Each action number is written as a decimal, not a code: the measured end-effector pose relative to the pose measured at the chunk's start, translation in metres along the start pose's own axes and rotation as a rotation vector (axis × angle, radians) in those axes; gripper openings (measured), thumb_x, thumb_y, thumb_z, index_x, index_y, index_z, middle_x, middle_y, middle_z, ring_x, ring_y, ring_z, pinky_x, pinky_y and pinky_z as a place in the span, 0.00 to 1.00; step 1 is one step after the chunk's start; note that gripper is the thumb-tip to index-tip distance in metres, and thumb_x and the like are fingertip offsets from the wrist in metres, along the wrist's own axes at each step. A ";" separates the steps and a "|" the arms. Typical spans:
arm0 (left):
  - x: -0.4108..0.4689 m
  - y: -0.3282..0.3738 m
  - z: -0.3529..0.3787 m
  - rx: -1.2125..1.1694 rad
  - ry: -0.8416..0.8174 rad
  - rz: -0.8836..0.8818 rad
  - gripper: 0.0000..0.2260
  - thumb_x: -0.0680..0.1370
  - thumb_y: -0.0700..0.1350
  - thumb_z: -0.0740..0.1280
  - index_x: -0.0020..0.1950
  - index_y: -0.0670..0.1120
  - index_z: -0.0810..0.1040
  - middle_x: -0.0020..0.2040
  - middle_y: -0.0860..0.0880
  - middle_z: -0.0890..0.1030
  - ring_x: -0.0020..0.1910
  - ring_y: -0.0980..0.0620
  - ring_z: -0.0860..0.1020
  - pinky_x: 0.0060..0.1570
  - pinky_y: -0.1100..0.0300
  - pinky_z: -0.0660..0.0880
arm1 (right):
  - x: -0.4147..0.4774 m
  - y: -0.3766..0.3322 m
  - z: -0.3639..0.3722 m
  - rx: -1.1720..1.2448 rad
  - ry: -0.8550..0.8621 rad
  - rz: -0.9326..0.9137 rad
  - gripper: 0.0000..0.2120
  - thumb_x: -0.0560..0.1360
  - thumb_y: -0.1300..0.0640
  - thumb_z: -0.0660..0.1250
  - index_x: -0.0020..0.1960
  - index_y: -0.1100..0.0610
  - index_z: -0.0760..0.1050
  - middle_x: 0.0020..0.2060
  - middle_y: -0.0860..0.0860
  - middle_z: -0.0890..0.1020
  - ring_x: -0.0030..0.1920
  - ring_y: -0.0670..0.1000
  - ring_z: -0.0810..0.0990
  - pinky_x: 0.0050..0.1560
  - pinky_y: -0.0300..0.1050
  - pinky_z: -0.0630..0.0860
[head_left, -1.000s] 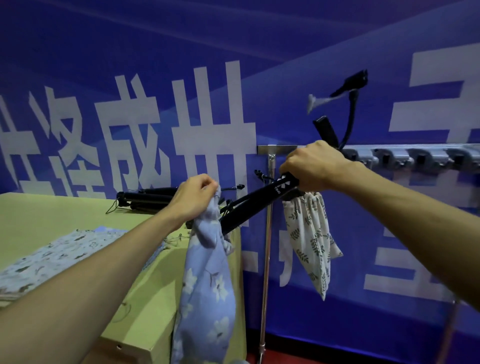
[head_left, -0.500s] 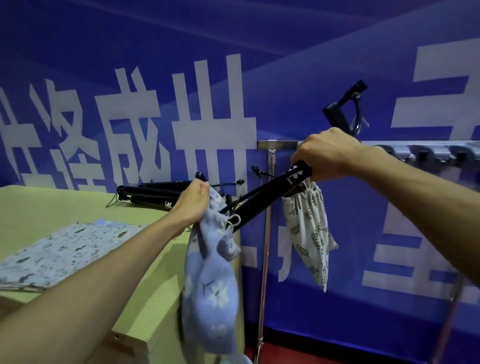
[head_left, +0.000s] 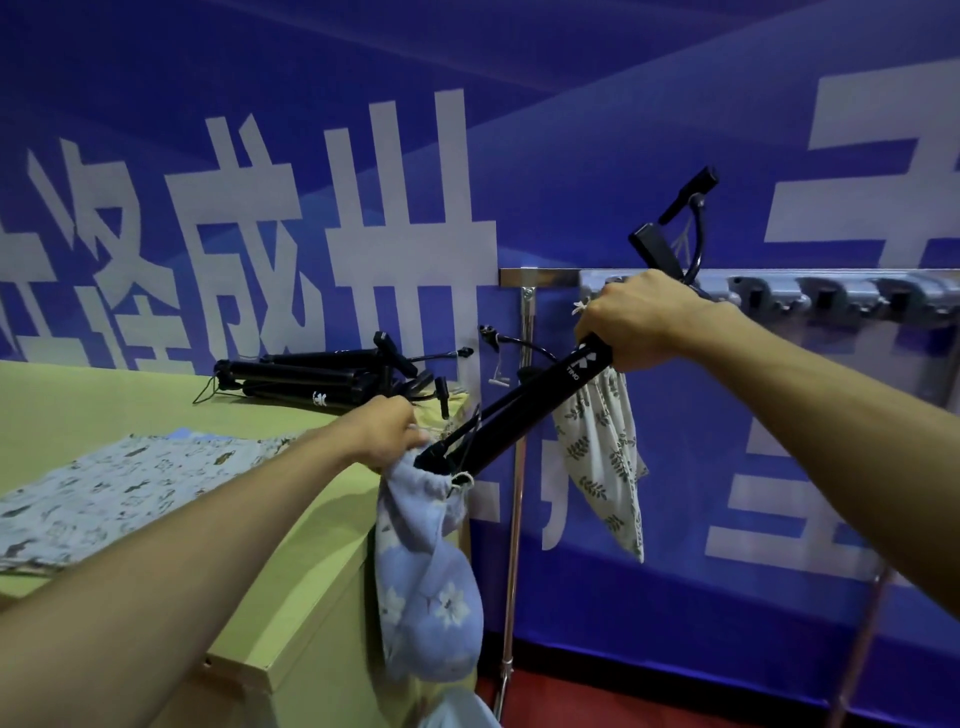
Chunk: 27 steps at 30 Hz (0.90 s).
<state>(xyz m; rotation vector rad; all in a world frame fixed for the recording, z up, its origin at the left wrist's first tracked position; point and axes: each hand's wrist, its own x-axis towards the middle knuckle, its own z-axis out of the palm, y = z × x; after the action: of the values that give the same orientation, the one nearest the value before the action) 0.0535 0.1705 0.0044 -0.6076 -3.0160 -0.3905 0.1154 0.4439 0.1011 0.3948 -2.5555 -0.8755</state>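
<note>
Tripod (head_left: 519, 410) foot at pouch (head_left: 426, 571) rim (snug)

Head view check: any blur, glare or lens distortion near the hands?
Head view: light even, no glare. Head view: the blue floral bag below the left hand is motion-smeared; the black stand in the right hand is sharp. Head view, edges: wide-angle stretch swells both forearms; grey rail clips look soft.

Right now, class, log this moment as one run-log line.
left hand: grips blue floral bag mouth | right hand: grips black stick, leaf-print bag hanging beneath | stick's lower end: at bag mouth
</note>
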 end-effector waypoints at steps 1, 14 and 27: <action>0.000 0.000 0.001 0.071 0.024 -0.068 0.12 0.81 0.45 0.63 0.45 0.39 0.80 0.40 0.44 0.78 0.37 0.48 0.77 0.37 0.56 0.71 | 0.000 0.000 0.002 0.009 0.005 -0.002 0.05 0.71 0.56 0.64 0.45 0.48 0.76 0.39 0.50 0.79 0.42 0.55 0.76 0.38 0.44 0.69; 0.002 0.034 0.009 -0.643 0.203 0.130 0.13 0.83 0.51 0.58 0.50 0.47 0.79 0.44 0.51 0.80 0.45 0.55 0.77 0.48 0.57 0.72 | -0.008 0.010 0.010 0.052 -0.081 0.019 0.05 0.70 0.58 0.63 0.43 0.48 0.73 0.38 0.49 0.76 0.40 0.55 0.75 0.39 0.44 0.68; 0.009 0.087 -0.001 -0.953 0.460 0.019 0.20 0.82 0.51 0.59 0.45 0.34 0.76 0.38 0.42 0.74 0.38 0.49 0.70 0.41 0.55 0.68 | 0.023 -0.037 -0.001 -0.188 0.076 -0.176 0.08 0.70 0.58 0.65 0.49 0.54 0.78 0.47 0.52 0.83 0.51 0.57 0.81 0.62 0.47 0.69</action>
<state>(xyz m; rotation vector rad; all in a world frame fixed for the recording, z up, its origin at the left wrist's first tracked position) 0.0792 0.2514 0.0264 -0.4596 -2.2385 -1.7115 0.1008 0.4062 0.0848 0.5890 -2.3708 -1.1309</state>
